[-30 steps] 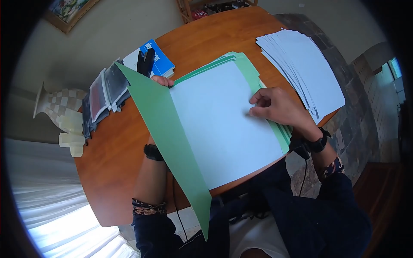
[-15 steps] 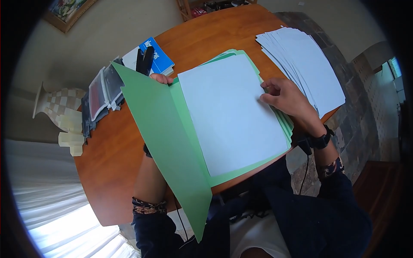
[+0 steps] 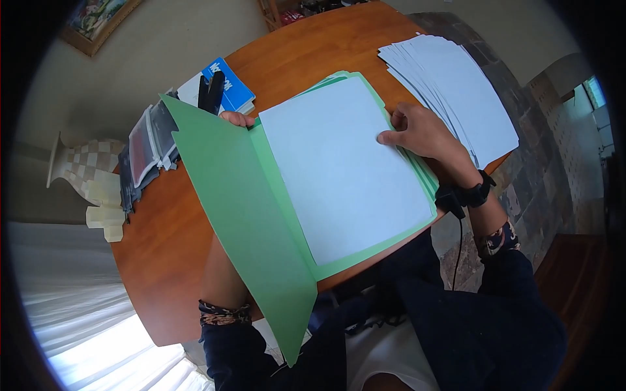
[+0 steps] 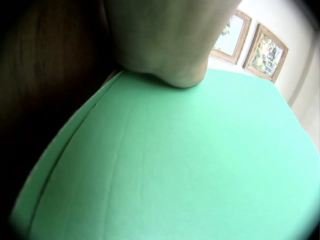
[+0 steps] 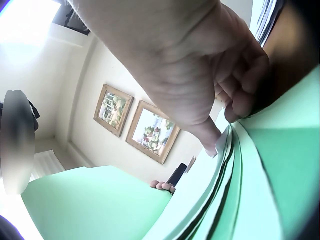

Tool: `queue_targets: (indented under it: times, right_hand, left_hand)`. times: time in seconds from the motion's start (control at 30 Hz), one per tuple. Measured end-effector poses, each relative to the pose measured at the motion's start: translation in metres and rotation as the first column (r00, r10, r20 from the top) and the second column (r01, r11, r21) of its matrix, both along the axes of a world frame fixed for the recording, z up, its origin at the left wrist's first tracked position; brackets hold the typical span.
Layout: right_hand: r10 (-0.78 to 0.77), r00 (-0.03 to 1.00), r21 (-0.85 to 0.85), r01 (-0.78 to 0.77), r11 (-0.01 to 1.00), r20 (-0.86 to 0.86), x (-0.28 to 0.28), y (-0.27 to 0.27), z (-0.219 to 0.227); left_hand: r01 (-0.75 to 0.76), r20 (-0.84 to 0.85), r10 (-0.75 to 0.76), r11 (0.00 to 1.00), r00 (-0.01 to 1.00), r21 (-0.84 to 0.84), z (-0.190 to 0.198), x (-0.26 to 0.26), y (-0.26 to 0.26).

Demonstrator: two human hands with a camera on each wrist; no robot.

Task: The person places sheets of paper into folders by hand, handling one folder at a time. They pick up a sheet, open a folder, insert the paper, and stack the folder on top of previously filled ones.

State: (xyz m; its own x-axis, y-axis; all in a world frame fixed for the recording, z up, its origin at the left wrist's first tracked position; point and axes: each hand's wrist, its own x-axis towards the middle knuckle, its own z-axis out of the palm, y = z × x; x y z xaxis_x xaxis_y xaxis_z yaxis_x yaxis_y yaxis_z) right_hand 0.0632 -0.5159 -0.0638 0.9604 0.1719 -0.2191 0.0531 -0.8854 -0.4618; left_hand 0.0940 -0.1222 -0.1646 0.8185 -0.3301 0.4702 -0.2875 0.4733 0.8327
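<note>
A green file folder [image 3: 235, 215] lies open on a stack of similar folders, its cover raised on the left. White paper [image 3: 345, 169] lies inside, a green strip showing along its left and lower edges. My left hand [image 3: 237, 119] grips the folder near the top of the fold; only the fingertips show past the cover. In the left wrist view, part of that hand [image 4: 165, 45] lies against the green card. My right hand [image 3: 420, 130] pinches the right edge, thumb on the paper, fingers at the folder edges [image 5: 232, 170] in the right wrist view.
A fanned pile of white sheets [image 3: 450, 91] lies at the table's right side. At the back left are a black stapler [image 3: 210, 93], a blue and white box [image 3: 236, 88] and zip pouches [image 3: 143, 146]. A checkered vase [image 3: 91, 163] stands beyond the wooden table [image 3: 156, 260].
The white paper has shifted right, away from the fold, baring a green strip. My right hand has gone from above the paper to its right edge, thumb now on it. The left hand stays.
</note>
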Motion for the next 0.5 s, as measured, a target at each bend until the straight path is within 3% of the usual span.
queue_targets:
  times: [0.07,0.17,0.23,0.27,0.33,0.37,0.43,0.5]
  right_hand:
    - [0.003,1.0,0.01,-0.003,1.0,-0.01,0.002,-0.004,-0.002]
    - [-0.013,1.0,0.091,0.015,0.996,-0.024,0.006,-0.012,-0.01]
    - [0.035,0.998,0.261,-0.023,0.965,-0.044,0.01,-0.022,-0.018]
    - [0.032,0.999,0.26,-0.02,0.965,-0.042,0.01,-0.025,-0.021]
    - [0.018,0.998,0.378,0.007,0.926,-0.064,0.009,-0.028,-0.024]
    - [0.018,0.998,0.378,0.008,0.926,-0.065,0.008,-0.028,-0.022]
    - [-0.008,0.998,0.364,0.032,0.931,-0.067,0.004,-0.025,-0.017]
    - [-0.031,0.999,0.277,0.037,0.96,-0.029,0.005,-0.018,-0.015]
  left_hand:
    - [0.042,-0.058,-0.043,0.999,0.997,-0.016,-0.003,0.006,0.006]
    - [0.169,0.08,-0.172,0.985,0.982,0.042,-0.006,0.014,0.01]
    - [0.135,0.093,-0.14,0.989,0.986,0.062,-0.004,0.009,0.008]
    - [0.138,0.094,-0.143,0.989,0.985,0.061,-0.001,0.007,0.006]
    - [-0.012,-0.021,0.013,0.998,1.0,0.064,0.004,0.002,-0.001]
    - [-0.012,-0.023,0.013,0.998,1.0,0.064,0.001,0.004,-0.001]
    - [-0.101,0.15,0.085,0.99,0.985,0.098,-0.003,0.008,-0.002]
    - [-0.091,0.094,0.079,0.987,0.992,0.132,0.002,0.006,0.001]
